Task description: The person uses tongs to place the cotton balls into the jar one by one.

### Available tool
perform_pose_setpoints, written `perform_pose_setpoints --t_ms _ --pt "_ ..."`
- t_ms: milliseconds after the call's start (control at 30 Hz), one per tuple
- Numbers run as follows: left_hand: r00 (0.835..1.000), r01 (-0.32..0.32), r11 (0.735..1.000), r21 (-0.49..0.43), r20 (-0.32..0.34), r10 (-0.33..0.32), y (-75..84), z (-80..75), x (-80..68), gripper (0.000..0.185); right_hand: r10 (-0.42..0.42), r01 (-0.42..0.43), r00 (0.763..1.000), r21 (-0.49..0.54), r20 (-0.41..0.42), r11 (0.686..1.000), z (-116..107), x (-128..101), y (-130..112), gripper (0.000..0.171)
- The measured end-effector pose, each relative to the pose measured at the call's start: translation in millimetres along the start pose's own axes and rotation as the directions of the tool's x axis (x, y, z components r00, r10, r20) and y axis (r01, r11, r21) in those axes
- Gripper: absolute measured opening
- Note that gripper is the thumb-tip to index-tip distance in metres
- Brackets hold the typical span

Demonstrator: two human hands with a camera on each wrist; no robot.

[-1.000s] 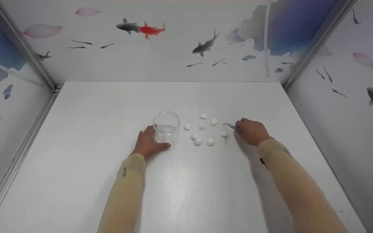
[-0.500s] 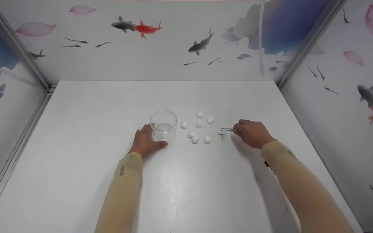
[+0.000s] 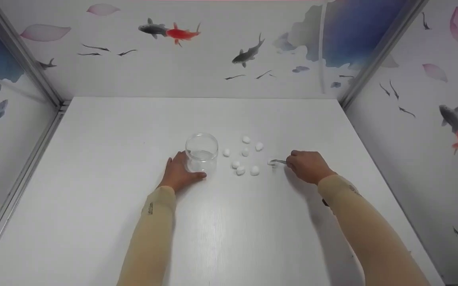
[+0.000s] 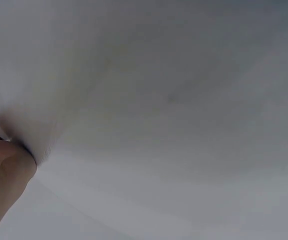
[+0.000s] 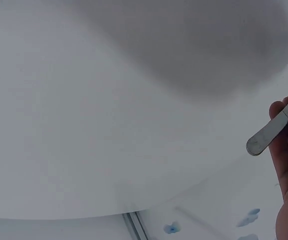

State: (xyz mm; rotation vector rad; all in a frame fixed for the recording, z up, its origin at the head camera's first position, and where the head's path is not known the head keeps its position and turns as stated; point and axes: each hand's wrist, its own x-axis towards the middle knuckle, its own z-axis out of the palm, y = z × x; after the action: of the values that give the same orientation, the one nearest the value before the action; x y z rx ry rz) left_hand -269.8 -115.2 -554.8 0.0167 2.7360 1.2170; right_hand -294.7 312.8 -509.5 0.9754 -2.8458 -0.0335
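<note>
A clear glass jar (image 3: 202, 165) stands upright on the white table, left of the white cotton balls. My left hand (image 3: 177, 172) holds it low on its left side, thumb along the front; its far fingers are hidden. Metal tweezers (image 3: 280, 161) are pinched in my right hand (image 3: 309, 166), pointing left. The tips lie at the rightmost cotton ball (image 3: 270, 162); whether they squeeze it is too small to tell. The right wrist view shows the rounded butt of the tweezers (image 5: 267, 134) sticking out of the hand. Only part of the left hand (image 4: 6, 175) shows in the left wrist view.
Several more cotton balls, among them one at the front (image 3: 255, 170) and one at the back (image 3: 246, 139), lie loose between the jar and the tweezers. Printed panels with fish enclose the white table (image 3: 217, 238) at the back and both sides.
My right hand has lowered the tweezers toward me onto the rightmost cotton ball, and the gap between their tips has narrowed. My left hand stays on the jar. The head view shifted slightly.
</note>
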Motion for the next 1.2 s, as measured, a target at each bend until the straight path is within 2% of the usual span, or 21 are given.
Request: perform_pose_setpoints --t_ms 133,400,633,867,1033,1200 --pt "1.0 -0.01 1.0 0.013 -0.004 0.01 -1.1 0.6 0.9 0.11 -0.003 0.003 1.0 -0.003 -0.026 1.0 0 2 -1 0.006" --pt "1.0 -0.019 0.999 0.033 -0.017 0.02 -2.4 -0.4 3.7 0.109 -0.045 0.05 0.991 0.033 -0.129 0.998 -10 9 -1 0.009" --pt "1.0 -0.013 0.999 0.045 -0.012 0.013 -3.0 -1.6 4.8 0.11 -0.082 0.092 0.979 0.04 -0.187 0.995 -26 27 -10 0.012" --pt "1.0 0.006 0.999 0.037 -0.002 -0.006 0.2 -4.5 1.5 0.111 -0.178 0.195 0.945 0.037 -0.274 0.98 -53 65 -39 0.012" --pt "1.0 -0.002 0.999 0.041 0.001 0.002 0.3 -3.5 0.8 0.11 -0.216 0.237 0.934 0.044 -0.284 0.97 -72 95 -71 0.014" --pt "1.0 -0.01 0.999 0.042 -0.001 0.01 -1.3 0.0 2.2 0.109 -0.281 0.306 0.91 0.035 -0.304 0.951 -77 117 -101 0.013"
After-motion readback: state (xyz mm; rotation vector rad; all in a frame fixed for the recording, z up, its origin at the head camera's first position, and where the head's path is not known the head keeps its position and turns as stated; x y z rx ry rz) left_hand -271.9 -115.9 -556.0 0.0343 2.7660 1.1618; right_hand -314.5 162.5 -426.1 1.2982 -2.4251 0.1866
